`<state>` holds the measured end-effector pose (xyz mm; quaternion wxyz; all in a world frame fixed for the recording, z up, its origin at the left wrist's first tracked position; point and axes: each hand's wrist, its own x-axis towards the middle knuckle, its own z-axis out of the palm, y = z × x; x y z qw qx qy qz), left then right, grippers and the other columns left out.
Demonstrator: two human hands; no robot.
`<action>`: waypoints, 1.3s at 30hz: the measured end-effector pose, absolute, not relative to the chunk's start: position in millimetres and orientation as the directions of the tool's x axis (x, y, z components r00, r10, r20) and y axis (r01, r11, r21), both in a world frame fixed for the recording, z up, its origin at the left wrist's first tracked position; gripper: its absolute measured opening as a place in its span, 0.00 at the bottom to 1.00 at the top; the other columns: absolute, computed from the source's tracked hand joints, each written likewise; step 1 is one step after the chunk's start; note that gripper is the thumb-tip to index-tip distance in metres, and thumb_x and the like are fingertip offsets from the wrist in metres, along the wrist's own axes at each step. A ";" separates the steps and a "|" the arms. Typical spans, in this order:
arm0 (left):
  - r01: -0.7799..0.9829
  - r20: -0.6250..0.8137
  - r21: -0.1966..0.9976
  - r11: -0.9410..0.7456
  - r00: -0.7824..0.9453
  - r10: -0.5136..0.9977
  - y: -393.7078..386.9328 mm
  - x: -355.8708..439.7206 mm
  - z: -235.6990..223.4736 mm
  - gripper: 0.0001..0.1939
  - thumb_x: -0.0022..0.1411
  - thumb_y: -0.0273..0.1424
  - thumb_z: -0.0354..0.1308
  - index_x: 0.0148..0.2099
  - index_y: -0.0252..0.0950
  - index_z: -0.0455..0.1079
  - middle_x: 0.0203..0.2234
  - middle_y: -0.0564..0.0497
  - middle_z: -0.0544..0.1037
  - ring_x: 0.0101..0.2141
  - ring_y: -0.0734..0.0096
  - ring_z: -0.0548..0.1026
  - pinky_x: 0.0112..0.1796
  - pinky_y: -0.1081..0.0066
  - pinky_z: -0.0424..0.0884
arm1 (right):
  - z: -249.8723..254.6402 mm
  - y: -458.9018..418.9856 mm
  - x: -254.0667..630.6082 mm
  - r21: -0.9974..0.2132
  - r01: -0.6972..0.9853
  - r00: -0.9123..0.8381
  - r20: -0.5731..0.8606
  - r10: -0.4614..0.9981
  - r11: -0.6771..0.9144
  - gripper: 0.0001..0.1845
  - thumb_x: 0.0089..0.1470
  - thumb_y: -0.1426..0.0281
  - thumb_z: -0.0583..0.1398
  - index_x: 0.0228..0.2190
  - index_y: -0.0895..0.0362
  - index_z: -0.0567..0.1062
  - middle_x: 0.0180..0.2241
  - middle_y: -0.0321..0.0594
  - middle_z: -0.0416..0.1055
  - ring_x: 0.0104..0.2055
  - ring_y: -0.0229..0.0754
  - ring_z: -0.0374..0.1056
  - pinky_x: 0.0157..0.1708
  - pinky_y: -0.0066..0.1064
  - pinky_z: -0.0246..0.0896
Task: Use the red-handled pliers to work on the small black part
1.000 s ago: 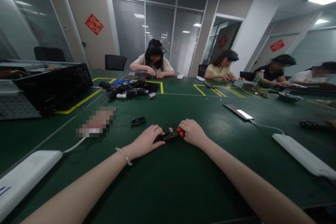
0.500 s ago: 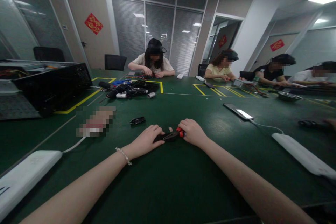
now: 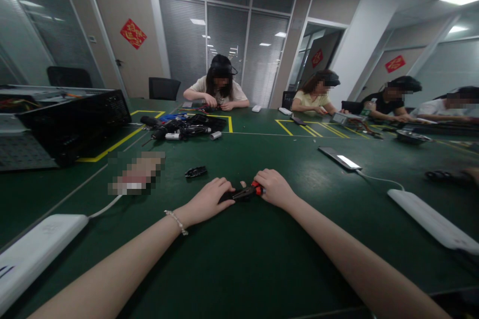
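Red-handled pliers (image 3: 245, 192) lie level just above the green table (image 3: 239, 259), their dark jaws pointing left. My right hand (image 3: 274, 189) is closed around the red handles. My left hand (image 3: 211, 200) is closed on a small black part (image 3: 227, 195) at the tip of the jaws; the fingers hide most of it, so its kind cannot be made out. A small pale scrap (image 3: 243, 184) lies just behind the pliers. Beyond my left hand, apart from it, rests a black plastic piece (image 3: 196, 172).
A black computer case (image 3: 75, 124) stands at the left. Tools and cables (image 3: 187, 126) are heaped farther back. White power banks (image 3: 41, 254) with cables flank my arms, and a phone (image 3: 339, 158) lies at right. Several people sit across the table.
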<state>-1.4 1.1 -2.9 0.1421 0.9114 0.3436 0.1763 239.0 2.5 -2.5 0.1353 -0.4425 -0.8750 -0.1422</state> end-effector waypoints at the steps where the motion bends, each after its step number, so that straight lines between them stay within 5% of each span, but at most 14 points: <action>1: 0.577 0.223 0.378 -0.724 0.702 0.676 1.1 -1.3 -3.0 0.10 0.59 0.36 0.51 0.42 0.38 0.62 0.38 0.50 0.66 0.38 0.66 0.65 0.38 0.68 0.62 | -2.4 2.6 239.1 0.131 0.812 -0.573 0.361 0.735 0.569 0.09 0.41 0.77 0.56 0.31 0.59 0.68 0.32 0.40 0.66 0.34 0.39 0.58 0.35 0.30 0.50; 39: 0.589 0.198 0.392 -0.706 0.696 0.690 -1.3 -2.0 1.2 0.10 0.58 0.36 0.51 0.42 0.38 0.62 0.38 0.51 0.65 0.38 0.66 0.65 0.37 0.68 0.64 | -2.1 2.5 238.8 0.142 0.816 -0.571 0.350 0.742 0.560 0.09 0.42 0.77 0.56 0.30 0.59 0.68 0.32 0.41 0.66 0.34 0.39 0.59 0.34 0.29 0.50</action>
